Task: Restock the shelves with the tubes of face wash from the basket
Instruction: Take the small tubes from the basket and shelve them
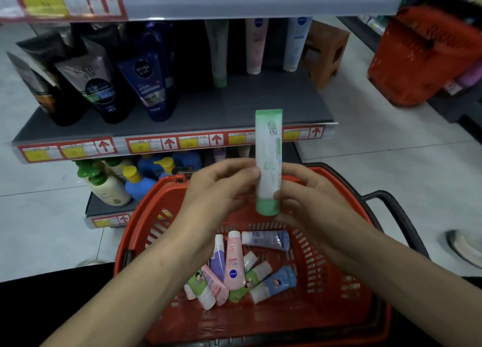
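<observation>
You hold a green-and-white tube upright in front of you, green cap down and crimped end up, just above the red basket. Your left hand pinches its left edge a little below the middle, thumb tip against the tube and the fingers curled in behind it. Your right hand grips it lower down, thumb on the tube just above the cap and the fingers wrapped round the far side. The top of the tube crosses the price strip on the front edge of the middle shelf, but the tube is in front of the shelf, not on it. In the basket below lie more tubes in a loose heap: a pink tube beside a purple tube, a blue-and-white tube lying crosswise behind them, a light blue tube to the right, and some green ones partly buried. On the middle shelf, dark tubes and a navy tube stand at the left; at the back stand a green-capped tube, a pale pink tube and a white tube. Pump bottles sit on the shelf beneath. A second red basket stands at the upper right, near a brown stool.
</observation>
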`<state>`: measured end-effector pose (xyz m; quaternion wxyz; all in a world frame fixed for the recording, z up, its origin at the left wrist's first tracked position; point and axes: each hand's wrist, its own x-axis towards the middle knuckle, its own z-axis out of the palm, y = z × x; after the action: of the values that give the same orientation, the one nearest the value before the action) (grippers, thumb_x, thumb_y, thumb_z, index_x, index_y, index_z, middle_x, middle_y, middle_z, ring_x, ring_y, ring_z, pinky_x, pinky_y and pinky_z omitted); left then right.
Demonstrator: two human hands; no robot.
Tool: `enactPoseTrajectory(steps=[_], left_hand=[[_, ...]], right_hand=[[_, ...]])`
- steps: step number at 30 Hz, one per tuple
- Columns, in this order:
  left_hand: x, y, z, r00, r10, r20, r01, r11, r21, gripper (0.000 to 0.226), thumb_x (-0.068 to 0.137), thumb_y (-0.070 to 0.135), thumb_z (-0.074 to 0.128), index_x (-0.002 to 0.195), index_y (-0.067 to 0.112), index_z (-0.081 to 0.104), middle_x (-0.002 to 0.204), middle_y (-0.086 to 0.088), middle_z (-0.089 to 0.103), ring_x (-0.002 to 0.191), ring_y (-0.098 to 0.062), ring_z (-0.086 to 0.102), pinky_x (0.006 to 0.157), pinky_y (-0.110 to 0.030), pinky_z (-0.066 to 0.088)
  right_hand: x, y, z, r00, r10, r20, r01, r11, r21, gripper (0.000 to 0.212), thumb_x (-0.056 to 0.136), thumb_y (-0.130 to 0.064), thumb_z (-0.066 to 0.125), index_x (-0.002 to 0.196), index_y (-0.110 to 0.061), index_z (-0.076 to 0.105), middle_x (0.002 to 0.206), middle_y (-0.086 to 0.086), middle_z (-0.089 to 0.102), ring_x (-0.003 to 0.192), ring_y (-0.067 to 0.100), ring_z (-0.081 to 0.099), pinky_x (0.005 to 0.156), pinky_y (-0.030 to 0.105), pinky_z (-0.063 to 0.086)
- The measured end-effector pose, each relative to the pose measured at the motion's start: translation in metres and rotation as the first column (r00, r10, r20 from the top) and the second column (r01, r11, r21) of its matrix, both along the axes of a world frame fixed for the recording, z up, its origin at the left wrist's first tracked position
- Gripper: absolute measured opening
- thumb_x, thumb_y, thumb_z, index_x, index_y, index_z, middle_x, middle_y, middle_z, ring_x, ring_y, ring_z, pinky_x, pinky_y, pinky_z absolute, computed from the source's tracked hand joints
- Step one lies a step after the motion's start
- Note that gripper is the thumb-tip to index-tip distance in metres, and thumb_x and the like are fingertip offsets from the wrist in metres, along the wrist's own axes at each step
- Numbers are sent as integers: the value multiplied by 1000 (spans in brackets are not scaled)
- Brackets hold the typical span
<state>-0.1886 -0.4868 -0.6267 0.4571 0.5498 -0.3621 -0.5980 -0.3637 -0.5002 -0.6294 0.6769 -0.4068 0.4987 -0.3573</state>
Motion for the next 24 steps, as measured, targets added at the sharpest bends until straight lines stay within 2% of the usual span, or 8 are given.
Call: enactPoseTrajectory(steps=[2, 4, 7, 12, 16, 21, 24], left_hand=[[-1, 0, 0, 999, 37, -7, -37, 999, -25, 20, 91, 24, 80, 110, 20, 79, 108, -3, 81, 103, -19, 77, 90, -36, 61], [-2, 0, 0, 997, 71, -9, -72, 996, -52, 25, 86, 21, 85, 109, 16, 77, 103, -5, 80, 97, -19, 77, 78, -26, 60], [-3, 1, 0, 995, 96, 37, -93, 992, -87, 29, 81, 21, 89, 107, 16, 75, 88, 1, 75, 86, -13, 75, 70, -20, 56], [-3, 6, 0, 992, 90, 84, -78, 987, -137, 34, 77, 22, 92, 105, 19, 73, 87, 2, 73, 85, -13, 73, 70, -20, 57], [0, 8, 3, 989, 126, 77, -112, 980, -165, 30, 79, 17, 90, 105, 19, 75, 89, 1, 74, 87, -14, 73, 72, -21, 58], [9, 10, 6, 985, 163, 62, -144, 961, -237, 21, 87, 11, 84, 107, 15, 76, 97, 4, 80, 91, -6, 76, 76, -20, 59], [15, 7, 1, 970, 231, 69, -204, 940, -274, 15, 92, 9, 79, 107, 13, 77, 95, 5, 80, 89, -1, 75, 73, -16, 57]], right_hand=[[1, -1, 2, 999, 33, -7, -34, 999, -25, 42, 99, -2, 56, 132, -25, 67, 117, 4, 77, 111, 22, 73, 95, 44, 61], [3, -1, 3, 998, 64, -15, -65, 997, -38, 47, 99, 0, 52, 134, -26, 67, 120, 4, 76, 114, 23, 72, 97, 45, 59], [6, 0, 2, 995, 88, -41, -90, 995, -32, 61, 92, 8, 46, 138, -27, 64, 121, 2, 75, 115, 22, 71, 98, 46, 59], [11, 1, 2, 996, 74, -48, -75, 997, -24, 70, 88, 14, 43, 143, -25, 59, 125, 2, 74, 118, 23, 70, 99, 48, 58], [18, 3, 5, 998, 45, -50, -49, 995, -81, 61, 94, 11, 44, 142, -23, 61, 123, 3, 75, 116, 23, 71, 98, 47, 59], [27, 6, 10, 999, -12, -49, 1, 977, -214, 52, 101, 6, 48, 141, -24, 62, 120, -3, 76, 113, 16, 72, 85, 31, 62], [36, 5, 7, 996, -38, -81, 8, 941, -338, 51, 100, 6, 56, 143, -22, 60, 122, -4, 76, 115, 11, 71, 91, 28, 61]])
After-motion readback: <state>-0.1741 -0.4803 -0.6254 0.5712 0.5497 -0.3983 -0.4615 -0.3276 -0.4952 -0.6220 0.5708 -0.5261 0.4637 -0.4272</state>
